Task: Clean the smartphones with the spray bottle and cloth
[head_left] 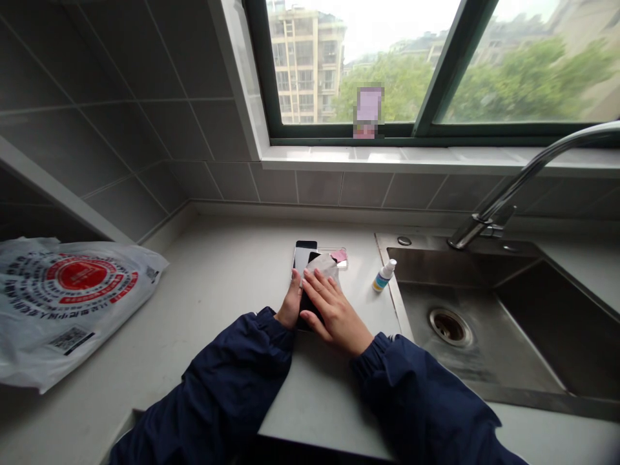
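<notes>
A dark smartphone (304, 253) lies flat on the pale countertop (227, 284). My left hand (290, 305) grips its left edge, fingers curled around the side. My right hand (334, 310) lies on top of the screen with fingers stretched flat, pressing a small whitish cloth or wipe (323, 265) against the glass. A small pink item (340, 256) sits just beyond the cloth. A little spray bottle (383, 276) with a white cap stands to the right of my hands, at the sink's edge.
A steel sink (513, 323) with a drain (449, 325) and a curved tap (527, 174) fills the right side. A white plastic bag (68, 303) with red print lies at the left. Grey tiled wall and a window sill (416, 158) run behind.
</notes>
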### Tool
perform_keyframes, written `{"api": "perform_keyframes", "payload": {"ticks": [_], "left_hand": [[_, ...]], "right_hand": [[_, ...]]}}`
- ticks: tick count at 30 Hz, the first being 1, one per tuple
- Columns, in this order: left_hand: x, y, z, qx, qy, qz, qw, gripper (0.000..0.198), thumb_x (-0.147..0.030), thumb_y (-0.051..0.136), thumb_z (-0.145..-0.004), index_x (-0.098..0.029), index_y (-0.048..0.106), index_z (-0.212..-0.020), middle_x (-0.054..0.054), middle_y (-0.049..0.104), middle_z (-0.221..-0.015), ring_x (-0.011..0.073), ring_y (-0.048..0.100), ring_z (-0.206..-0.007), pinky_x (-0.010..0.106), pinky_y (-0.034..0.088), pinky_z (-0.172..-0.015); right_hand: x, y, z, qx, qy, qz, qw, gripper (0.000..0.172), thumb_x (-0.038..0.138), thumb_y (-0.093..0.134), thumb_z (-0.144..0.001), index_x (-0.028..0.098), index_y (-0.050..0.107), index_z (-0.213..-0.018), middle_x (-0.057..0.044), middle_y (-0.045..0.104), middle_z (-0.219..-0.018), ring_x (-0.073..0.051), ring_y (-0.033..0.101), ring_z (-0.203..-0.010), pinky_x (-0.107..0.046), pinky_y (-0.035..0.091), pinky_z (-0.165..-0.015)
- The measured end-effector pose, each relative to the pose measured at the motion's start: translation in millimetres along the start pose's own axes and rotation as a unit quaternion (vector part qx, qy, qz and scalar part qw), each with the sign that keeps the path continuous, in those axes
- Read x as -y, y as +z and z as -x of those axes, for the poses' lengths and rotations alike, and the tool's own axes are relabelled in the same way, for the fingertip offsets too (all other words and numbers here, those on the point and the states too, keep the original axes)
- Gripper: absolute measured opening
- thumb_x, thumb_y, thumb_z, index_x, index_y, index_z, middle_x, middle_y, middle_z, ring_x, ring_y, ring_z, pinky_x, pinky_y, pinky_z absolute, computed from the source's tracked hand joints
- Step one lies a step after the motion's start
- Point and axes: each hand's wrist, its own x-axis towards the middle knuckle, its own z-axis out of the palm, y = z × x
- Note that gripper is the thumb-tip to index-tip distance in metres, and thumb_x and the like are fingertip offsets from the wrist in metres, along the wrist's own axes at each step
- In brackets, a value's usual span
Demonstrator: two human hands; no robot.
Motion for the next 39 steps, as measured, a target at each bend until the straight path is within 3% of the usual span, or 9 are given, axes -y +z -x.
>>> {"api": "perform_keyframes", "payload": {"ticks": [6,12,18,25,31,39], "left_hand": [[-1,-9.1,-3,-0.032,-0.013,0.011,0.999,0.082,-0.071,0.029,-0.093,-0.002,0.067,-0.115,0.022,0.072,-0.105,0.0321,0.064,-0.117,0.044,0.037,-0.114],[-5,-13.6,-4,0.0,-0.034,0.03,0.999,0.086,-0.079,0.037,-0.085,-0.004,0.067,-0.117,0.021,0.073,-0.102,0.0368,0.066,-0.112,0.048,0.044,-0.107],[-9,-10.7,-3,-0.002,-0.009,0.039,0.999,0.087,-0.078,0.033,-0.088,-0.004,0.064,-0.124,0.021,0.073,-0.107,0.0351,0.067,-0.11,0.048,0.043,-0.108],[-1,-6.5,-4,0.014,0.014,0.036,0.999,0.071,-0.063,0.036,-0.097,-0.01,0.054,-0.14,0.017,0.067,-0.126,0.0296,0.055,-0.13,0.043,0.03,-0.118],[4,2.8,-1,0.08,-0.018,0.001,0.997,0.062,-0.056,0.027,-0.101,-0.019,0.05,-0.146,0.01,0.06,-0.139,0.0255,0.041,-0.143,0.04,0.026,-0.12],[5,-8.5,-5,0.143,-0.012,-0.008,0.99,0.064,-0.058,0.03,-0.099,-0.016,0.054,-0.142,0.012,0.055,-0.145,0.0272,0.035,-0.146,0.041,0.026,-0.121]], "right_hand": [[4,-4,-1,0.008,-0.035,-0.029,0.999,0.053,0.031,0.048,-0.101,0.017,0.039,-0.152,-0.012,0.041,-0.156,-0.026,0.028,-0.149,-0.052,0.031,-0.12],[7,-6,0,0.002,-0.043,-0.053,0.998,0.048,0.03,0.049,-0.101,0.019,0.046,-0.148,-0.011,0.047,-0.152,-0.025,0.036,-0.146,-0.049,0.036,-0.119],[8,-2,1,0.024,-0.041,-0.016,0.999,0.057,0.034,0.049,-0.101,0.014,0.036,-0.153,-0.014,0.032,-0.16,-0.027,0.022,-0.151,-0.05,0.03,-0.121],[2,1,2,-0.02,0.002,0.021,1.0,0.067,0.035,0.046,-0.101,0.019,0.017,-0.16,-0.012,0.021,-0.164,-0.029,0.015,-0.153,-0.053,0.027,-0.121],[-3,0,2,-0.058,0.077,0.014,0.995,0.068,0.036,0.043,-0.103,0.021,0.011,-0.16,-0.011,0.014,-0.166,-0.031,0.011,-0.153,-0.057,0.023,-0.121],[-8,4,3,-0.088,0.119,0.005,0.989,0.069,0.035,0.043,-0.103,0.024,0.007,-0.161,-0.009,0.01,-0.167,-0.031,0.006,-0.154,-0.059,0.023,-0.121]]}}
